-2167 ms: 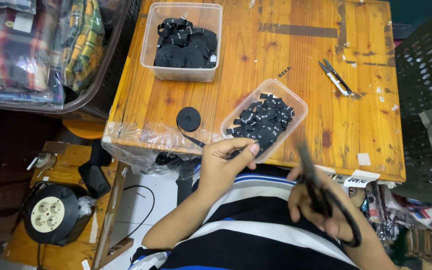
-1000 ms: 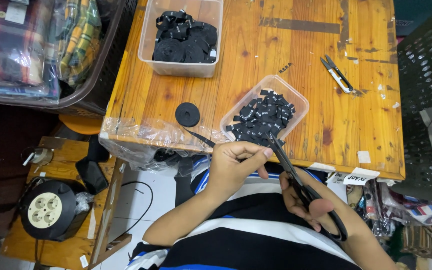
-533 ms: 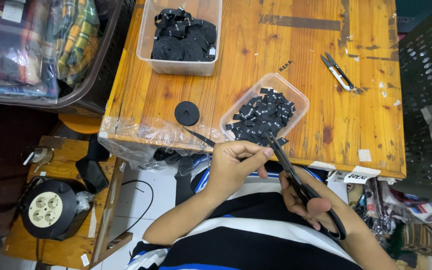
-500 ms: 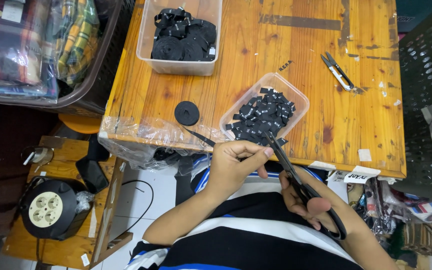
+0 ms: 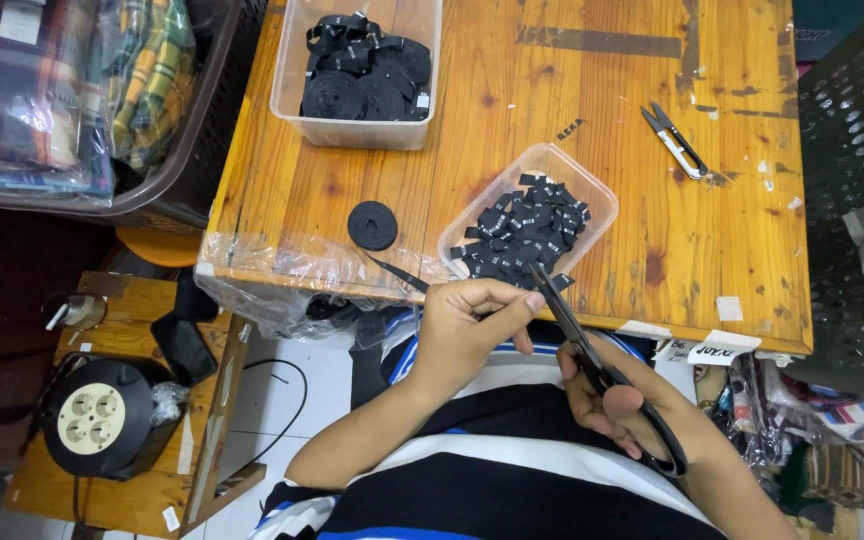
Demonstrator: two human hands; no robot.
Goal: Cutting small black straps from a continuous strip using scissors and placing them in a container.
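Right hand (image 5: 612, 405) holds scissors (image 5: 592, 355), blades pointing up-left toward table.

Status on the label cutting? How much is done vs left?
Done: a heap of cut black labels fills the small tub. In hand: left hand pinches the ribbon end; right hand has scissors at it. Left: a small roll on the table, plus more rolls in the far tub.

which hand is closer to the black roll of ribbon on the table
Left. The left hand sits just below and right of the black ribbon roll, pinching the strip that runs from it. The right hand holds scissors farther off, lower right.
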